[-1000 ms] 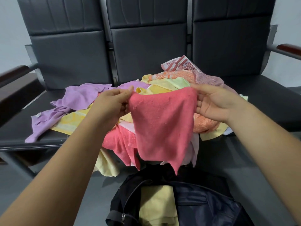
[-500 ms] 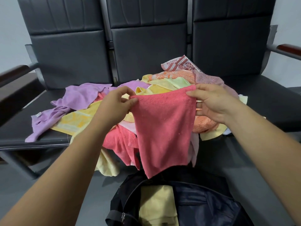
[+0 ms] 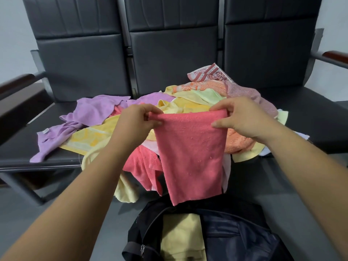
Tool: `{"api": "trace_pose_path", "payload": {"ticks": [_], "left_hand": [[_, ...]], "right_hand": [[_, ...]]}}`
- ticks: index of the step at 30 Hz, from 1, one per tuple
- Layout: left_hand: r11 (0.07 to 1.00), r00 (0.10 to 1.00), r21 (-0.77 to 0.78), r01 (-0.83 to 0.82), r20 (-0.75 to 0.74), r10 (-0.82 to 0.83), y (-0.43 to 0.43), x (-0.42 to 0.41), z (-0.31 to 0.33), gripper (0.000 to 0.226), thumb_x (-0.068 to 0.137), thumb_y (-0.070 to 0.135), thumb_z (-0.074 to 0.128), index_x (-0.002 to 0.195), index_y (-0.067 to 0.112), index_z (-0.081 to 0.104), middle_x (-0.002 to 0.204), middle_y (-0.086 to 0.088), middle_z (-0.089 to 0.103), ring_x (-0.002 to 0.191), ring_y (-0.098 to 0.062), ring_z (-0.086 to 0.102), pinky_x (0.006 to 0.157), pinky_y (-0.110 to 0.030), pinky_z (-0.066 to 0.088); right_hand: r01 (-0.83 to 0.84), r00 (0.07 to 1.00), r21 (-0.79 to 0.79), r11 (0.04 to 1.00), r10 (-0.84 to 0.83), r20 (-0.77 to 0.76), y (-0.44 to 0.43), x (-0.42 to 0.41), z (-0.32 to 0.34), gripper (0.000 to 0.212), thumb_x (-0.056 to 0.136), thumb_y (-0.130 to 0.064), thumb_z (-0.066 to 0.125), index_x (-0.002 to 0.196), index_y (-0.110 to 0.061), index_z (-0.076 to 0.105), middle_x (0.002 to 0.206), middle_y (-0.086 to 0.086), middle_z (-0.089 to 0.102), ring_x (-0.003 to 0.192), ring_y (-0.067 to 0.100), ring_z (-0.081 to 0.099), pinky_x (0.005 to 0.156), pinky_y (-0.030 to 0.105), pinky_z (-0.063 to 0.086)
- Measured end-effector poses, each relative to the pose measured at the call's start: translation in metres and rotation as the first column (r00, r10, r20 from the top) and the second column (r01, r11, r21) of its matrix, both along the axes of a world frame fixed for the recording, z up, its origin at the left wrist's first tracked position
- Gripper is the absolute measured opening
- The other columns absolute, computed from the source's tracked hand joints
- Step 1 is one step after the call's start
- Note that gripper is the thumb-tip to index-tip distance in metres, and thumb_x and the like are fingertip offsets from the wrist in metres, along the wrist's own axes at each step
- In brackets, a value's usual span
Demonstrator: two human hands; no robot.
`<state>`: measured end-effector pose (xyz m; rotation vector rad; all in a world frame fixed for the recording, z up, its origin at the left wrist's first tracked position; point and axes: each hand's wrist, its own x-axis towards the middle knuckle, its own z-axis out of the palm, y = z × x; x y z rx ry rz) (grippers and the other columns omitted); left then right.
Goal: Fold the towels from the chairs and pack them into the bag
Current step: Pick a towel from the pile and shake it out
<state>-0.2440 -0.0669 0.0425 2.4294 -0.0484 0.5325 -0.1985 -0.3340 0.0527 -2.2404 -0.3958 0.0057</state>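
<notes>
Levelling since earlier: pink towel (image 3: 190,153) is hanging squarer. I'm watching left hand (image 3: 138,122) and right hand (image 3: 243,119) pinching its top corners, bag (image 3: 244,242) below them. Advising keeping edges matched while halving.

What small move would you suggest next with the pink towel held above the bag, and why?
Probably bring the left hand across to the right hand, halving the pink towel: both pinch its top corners and it hangs long above the bag.
</notes>
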Motion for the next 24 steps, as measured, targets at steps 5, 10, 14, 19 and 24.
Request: {"api": "trace_pose_path", "payload": {"ticks": [5,10,14,19,24], "left_hand": [[0.994,0.998,-0.096,0.060,0.011,-0.060,-0.002,0.002,-0.004,0.005,0.092,0.027,0.072,0.091,0.029,0.068,0.090,0.012,0.060,0.092,-0.009,0.060,0.087,-0.028,0.048],[0.854,0.945,-0.438,0.280,-0.033,-0.326,-0.014,-0.004,0.004,0.015,0.089,0.037,0.063,0.092,0.024,0.068,0.081,0.002,0.065,0.078,-0.016,0.056,0.077,-0.042,0.046],[0.841,0.934,-0.442,0.311,-0.019,-0.356,-0.028,-0.008,0.006,0.015,0.089,0.027,0.065,0.094,0.016,0.072,0.083,-0.007,0.069,0.078,-0.016,0.058,0.077,-0.038,0.045],[0.613,0.851,-0.755,0.234,-0.145,-0.504,-0.022,-0.004,-0.007,0.044,0.080,0.039,0.077,0.111,0.008,0.070,0.101,-0.011,0.067,0.093,-0.026,0.060,0.091,-0.044,0.045],[0.764,0.630,-0.529,0.371,-0.461,-0.625,-0.013,-0.010,-0.027,0.024,0.088,0.021,0.074,0.111,0.011,0.077,0.112,-0.006,0.076,0.110,-0.020,0.070,0.110,-0.045,0.046]], "right_hand": [[-0.032,0.990,-0.051,0.998,0.038,0.139,-0.003,-0.004,0.005,0.014,0.078,-0.018,0.086,0.085,-0.026,0.078,0.083,-0.003,0.072,0.078,0.003,0.062,0.075,0.025,0.048],[-0.185,0.894,0.680,0.710,0.409,-0.183,0.009,-0.016,-0.001,0.021,0.063,-0.020,0.083,0.082,-0.021,0.075,0.120,0.032,0.064,0.107,0.023,0.062,0.103,0.038,0.050],[-0.252,0.852,0.627,0.737,0.476,-0.218,0.029,-0.020,-0.014,0.013,0.082,-0.005,0.073,0.084,-0.017,0.068,0.086,0.004,0.069,0.085,0.016,0.064,0.077,0.028,0.053],[-0.063,0.897,0.802,0.594,0.385,-0.215,0.024,-0.013,-0.005,0.017,0.074,-0.012,0.071,0.089,-0.015,0.065,0.080,-0.002,0.068,0.076,0.011,0.064,0.068,0.023,0.053],[0.112,0.903,0.887,0.448,0.327,-0.279,0.006,-0.001,0.001,0.032,0.075,-0.015,0.071,0.107,-0.014,0.066,0.088,-0.001,0.071,0.080,0.009,0.068,0.075,0.023,0.058]]}}
